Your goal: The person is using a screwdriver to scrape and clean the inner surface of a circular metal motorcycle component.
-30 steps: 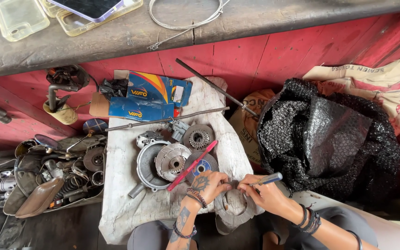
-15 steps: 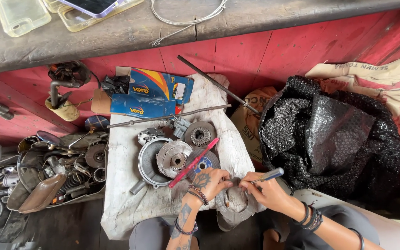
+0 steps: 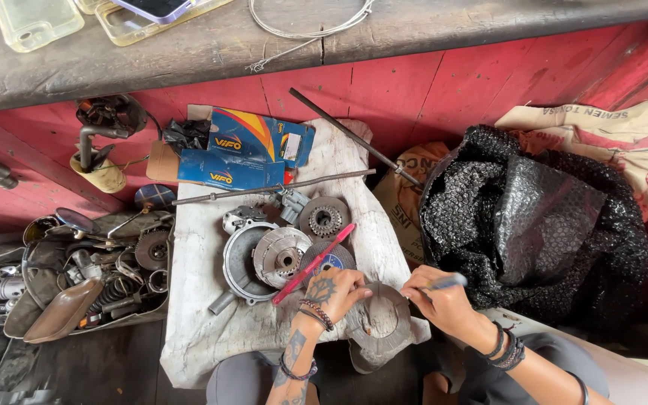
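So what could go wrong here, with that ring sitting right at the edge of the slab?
The grey ring plate overhangs the white slab's near edge, steadied only by the left hand; it might slip off. The right hand works a thin tool near those fingers, so a slip could nick them. The red-handled tool beside the wrist might get knocked.

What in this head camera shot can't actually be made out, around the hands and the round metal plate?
- Tool tip: the right hand holds a thin blue-grey tool, motion-blurred; its working end is hidden by the fingers.
- Round metal plate: the left hand covers its near-left rim.
- Clear cases on the shelf: cut off by the top edge.
- Parts in the tray: too small and tangled to identify.
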